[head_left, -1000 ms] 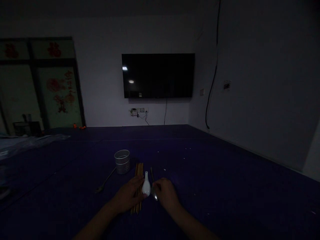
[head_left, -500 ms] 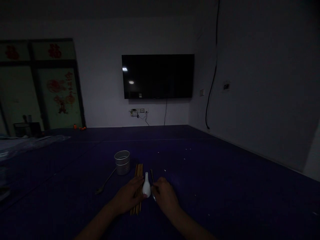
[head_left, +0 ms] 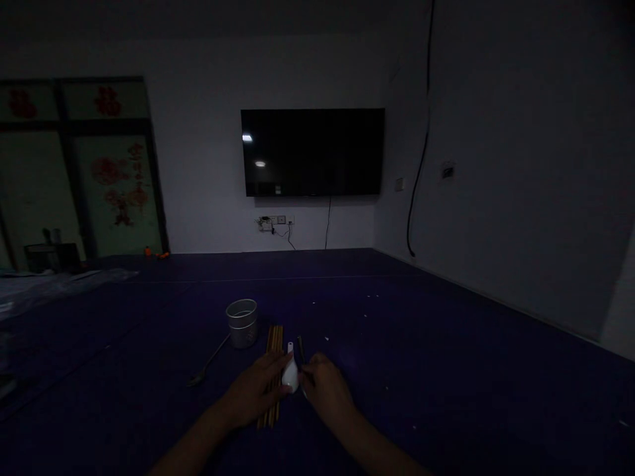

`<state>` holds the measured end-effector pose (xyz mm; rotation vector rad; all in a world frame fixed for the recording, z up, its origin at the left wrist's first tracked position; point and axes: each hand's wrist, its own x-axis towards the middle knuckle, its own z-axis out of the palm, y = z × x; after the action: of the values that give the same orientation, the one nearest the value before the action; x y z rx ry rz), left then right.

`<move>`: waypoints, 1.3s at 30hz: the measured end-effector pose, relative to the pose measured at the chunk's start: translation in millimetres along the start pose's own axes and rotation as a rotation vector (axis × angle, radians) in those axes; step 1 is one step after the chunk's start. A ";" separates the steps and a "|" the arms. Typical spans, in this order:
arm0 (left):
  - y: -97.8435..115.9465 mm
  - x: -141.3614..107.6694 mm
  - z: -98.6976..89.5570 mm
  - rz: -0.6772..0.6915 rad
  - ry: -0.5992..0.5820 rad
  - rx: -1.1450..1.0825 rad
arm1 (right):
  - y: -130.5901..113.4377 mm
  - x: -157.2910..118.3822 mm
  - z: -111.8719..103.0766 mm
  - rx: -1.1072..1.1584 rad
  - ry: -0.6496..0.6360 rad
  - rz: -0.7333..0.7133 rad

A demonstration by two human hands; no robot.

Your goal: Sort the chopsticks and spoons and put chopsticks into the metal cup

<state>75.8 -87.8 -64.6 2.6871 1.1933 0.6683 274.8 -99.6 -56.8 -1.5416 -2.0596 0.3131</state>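
Observation:
A white soup spoon [head_left: 290,378] lies on the purple floor with its handle pointing away from me. My left hand [head_left: 253,390] reaches across a bundle of wooden chopsticks [head_left: 276,337], its thumb and fingertips closed on the spoon's left side. Just right of it, my right hand [head_left: 327,389] pinches a slim metal spoon [head_left: 300,347]. Its bowl is mostly hidden by the fingers. Behind the left hand stands a grey metal cup [head_left: 243,329], upright. A metal fork [head_left: 198,378] rests at the cup's left, slanting toward me.
Small white scraps [head_left: 326,338] dot the purple floor [head_left: 421,330] to the right. Clear plastic sheeting [head_left: 74,284] lies at the far left. On the back wall hang a television [head_left: 312,152] and sockets with cables [head_left: 278,221]. The room is dim.
My left fingers have slid a little further over the white spoon, toward its neck. The right hand has barely shifted, and the cup, fork and chopsticks stay in place.

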 end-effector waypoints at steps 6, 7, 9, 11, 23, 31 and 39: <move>3.8 0.2 -3.0 -0.029 -0.026 0.007 | 0.9 1.4 -0.8 0.028 -0.026 -0.061; 4.5 0.4 -3.2 -0.030 -0.026 0.007 | 0.7 1.5 -1.4 0.031 -0.028 -0.067; 5.7 0.8 -3.5 -0.033 -0.028 0.007 | 0.3 1.5 -2.4 0.039 -0.033 -0.075; 6.4 1.2 -3.3 -0.041 -0.029 0.006 | 0.0 1.4 -2.8 0.047 -0.039 -0.078; 3.3 0.7 -1.8 -0.051 -0.015 -0.010 | -2.5 0.0 -5.0 0.003 -0.036 -0.028; -3.3 0.7 3.9 -0.048 -0.002 -0.009 | -3.0 -1.0 -4.8 -0.036 -0.030 -0.014; -0.5 1.6 3.3 -0.061 -0.002 -0.012 | -11.1 -5.7 -14.1 -0.070 -0.042 -0.092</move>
<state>77.9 -86.1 -67.2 2.6294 1.2605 0.6625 274.7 -110.3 -41.3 -1.4864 -2.1876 0.2425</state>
